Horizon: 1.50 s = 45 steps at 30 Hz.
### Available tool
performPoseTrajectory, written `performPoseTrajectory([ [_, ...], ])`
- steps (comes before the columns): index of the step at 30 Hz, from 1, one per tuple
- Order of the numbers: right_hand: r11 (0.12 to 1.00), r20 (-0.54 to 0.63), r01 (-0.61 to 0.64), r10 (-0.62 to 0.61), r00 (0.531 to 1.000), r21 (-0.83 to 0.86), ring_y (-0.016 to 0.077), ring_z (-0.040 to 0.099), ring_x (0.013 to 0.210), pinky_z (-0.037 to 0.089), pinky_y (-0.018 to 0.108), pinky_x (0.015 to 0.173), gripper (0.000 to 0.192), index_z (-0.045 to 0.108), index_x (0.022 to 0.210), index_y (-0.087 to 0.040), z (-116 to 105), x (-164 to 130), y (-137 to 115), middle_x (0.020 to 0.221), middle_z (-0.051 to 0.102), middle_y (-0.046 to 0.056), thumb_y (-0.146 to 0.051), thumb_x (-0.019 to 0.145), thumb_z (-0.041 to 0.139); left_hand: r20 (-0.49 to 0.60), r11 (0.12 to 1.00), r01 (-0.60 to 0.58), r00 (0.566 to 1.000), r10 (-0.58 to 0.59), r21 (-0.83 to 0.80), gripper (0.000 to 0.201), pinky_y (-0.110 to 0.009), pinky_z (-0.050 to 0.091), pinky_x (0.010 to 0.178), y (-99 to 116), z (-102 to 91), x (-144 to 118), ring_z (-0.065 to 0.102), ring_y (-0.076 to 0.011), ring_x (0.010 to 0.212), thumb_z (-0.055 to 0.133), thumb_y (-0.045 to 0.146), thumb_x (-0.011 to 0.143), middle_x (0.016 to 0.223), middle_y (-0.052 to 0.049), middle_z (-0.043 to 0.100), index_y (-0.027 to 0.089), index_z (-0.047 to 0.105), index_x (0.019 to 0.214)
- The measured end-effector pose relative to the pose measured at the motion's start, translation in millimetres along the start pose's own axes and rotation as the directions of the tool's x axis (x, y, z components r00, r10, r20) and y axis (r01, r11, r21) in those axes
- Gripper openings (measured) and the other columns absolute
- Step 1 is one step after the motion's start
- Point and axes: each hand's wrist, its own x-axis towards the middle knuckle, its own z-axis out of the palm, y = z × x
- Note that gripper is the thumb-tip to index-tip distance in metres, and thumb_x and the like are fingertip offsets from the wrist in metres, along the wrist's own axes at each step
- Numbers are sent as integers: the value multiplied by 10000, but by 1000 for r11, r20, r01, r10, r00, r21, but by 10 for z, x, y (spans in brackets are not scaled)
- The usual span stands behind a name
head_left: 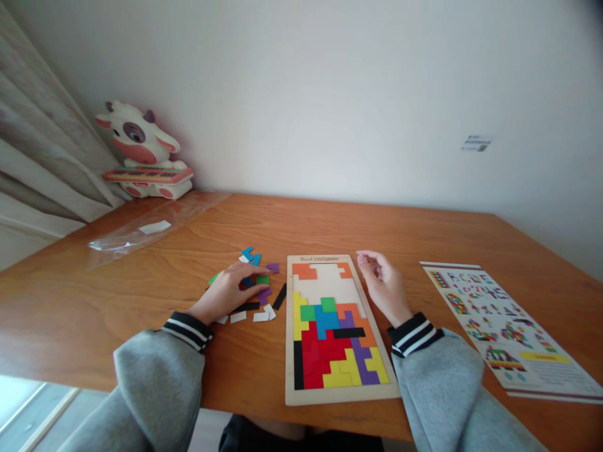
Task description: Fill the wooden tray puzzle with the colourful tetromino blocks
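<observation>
As left hand (pixel 229 287) straddles pieces (pixel 263 280), right hand (pixel 387 287) curls

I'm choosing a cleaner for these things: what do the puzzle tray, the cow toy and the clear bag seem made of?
Puzzle tray: probably smooth, matte wood; pale tan, heading apparently starting "Wood".
Cow toy: likely hard moulded plastic, low sheen; rounded, evenly coloured shapes.
Clear bag: thin, glossy plastic film; see-through, with bright glints.

The beige board (pixel 342 395) bears red, yellow, purple blocks (pixel 315 358).
</observation>
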Motion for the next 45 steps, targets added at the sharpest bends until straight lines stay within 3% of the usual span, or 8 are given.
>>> performPoseTrajectory([
  [5,999,24,19,-18,1000,-31,223,652,824,532,370,729,434,672,1057,-185,-10,-8,4,987,730,114,-576,915,549,-5,1000,-8,1000,8,-12,353,-313,580,887,20,-13,-21,726,-208,989,598,533,919,1097,-19,762,257,698,1115],
  [12,984,145,154,-140,979,-86,216,653,808,530,353,713,336,672,951,-210,15,-63,-113,924,719,84,-517,942,538,-108,999,-7,994,2,-45,369,-314,583,916,76,-49,-36,728,-209,998,631,527,903,1095,-40,760,234,690,1118],
  [21,975,190,196,-173,966,-108,211,627,796,500,348,698,261,668,948,-221,3,-79,-131,906,701,64,-448,960,539,-5,1000,-17,1000,17,2,303,-323,567,903,72,-26,-42,714,-204,998,624,469,919,1105,-24,755,251,684,1121],
  [25,974,188,201,-180,966,-102,213,623,797,498,356,711,252,665,951,-218,5,-79,-140,911,698,67,-437,958,541,-70,995,-20,997,27,99,279,-403,525,966,47,-37,-19,676,-246,1060,614,415,930,1116,-67,742,221,687,1117],
  [32,972,188,207,-184,965,-111,210,623,786,496,345,687,261,667,944,-209,11,-79,-137,897,696,72,-435,957,538,-225,961,162,968,-111,223,274,-405,511,990,-108,-103,-55,661,-255,1079,529,327,954,1142,-90,722,199,653,1162],
  [40,970,179,215,-194,965,-109,205,635,796,488,319,653,267,680,958,-203,12,-79,-128,929,705,78,-437,952,553,-11,983,-5,1000,7,185,327,-444,479,1063,-101,-54,-49,607,-247,1219,422,260,994,1276,-68,690,208,659,1213],
  [45,972,176,214,-194,965,-100,203,636,805,493,318,661,250,674,963,-199,7,-85,-106,930,698,80,-420,951,558,-43,985,22,999,-15,170,294,-409,537,959,-111,-44,-50,694,-249,1049,503,386,984,1109,-72,752,211,690,1127],
])
